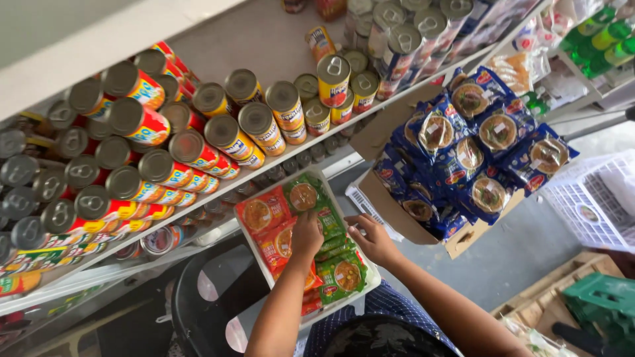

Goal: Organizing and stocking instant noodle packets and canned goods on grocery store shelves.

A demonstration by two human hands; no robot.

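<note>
A white tray (372, 278) on my lap holds red noodle packets (262, 214) on its left side and green noodle packets (340, 273) on its right. My left hand (307, 235) rests on the packets in the middle of the tray, fingers bent over a green one. My right hand (372, 238) is at the tray's right edge, fingers curled on the green stack. Whether either hand actually grips a packet is unclear.
A cardboard box (397, 218) of blue noodle packets (473, 142) tilts to the right of the tray. White shelves (278, 46) carry rows of cans (165, 165) lying on their sides. A white plastic crate (598, 198) and a green crate (602, 304) stand at right.
</note>
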